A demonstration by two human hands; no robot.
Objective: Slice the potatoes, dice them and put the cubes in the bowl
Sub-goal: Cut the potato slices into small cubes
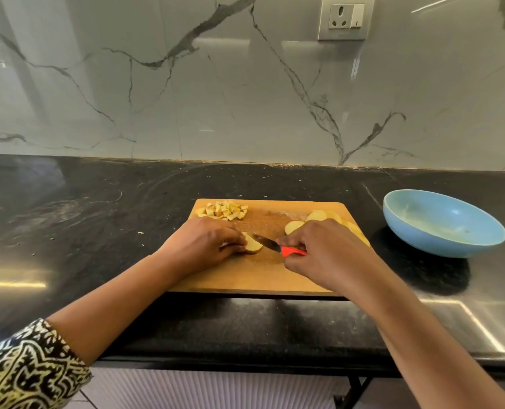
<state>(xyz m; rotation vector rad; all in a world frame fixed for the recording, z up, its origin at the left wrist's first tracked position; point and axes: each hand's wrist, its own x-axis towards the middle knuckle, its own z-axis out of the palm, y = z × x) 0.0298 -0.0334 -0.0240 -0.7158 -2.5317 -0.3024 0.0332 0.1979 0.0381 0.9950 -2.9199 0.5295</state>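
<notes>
- Left grip [207,243] is down on the board [254,278], fingers curled over a potato piece [254,245], pinning it flat.
- Right grip [319,250] is wrapped tight round the knife [271,245]. The orange handle pokes out of the fist and the blade angles across toward the left grip.
- The blade meets the potato piece right beside the left fingertips.
- Slices [295,226] lie on the board just beyond the right grip, some hidden behind its knuckles.
- Cubes [223,211] sit in a small heap just beyond the left grip, at the board's far corner.
- Bowl [452,246], pale blue, stands on the counter [97,219] out to the right of the right grip, off the board and well apart from the cubes.
- A patterned sleeve [29,370] shows back along the left arm, near the counter's front edge.
</notes>
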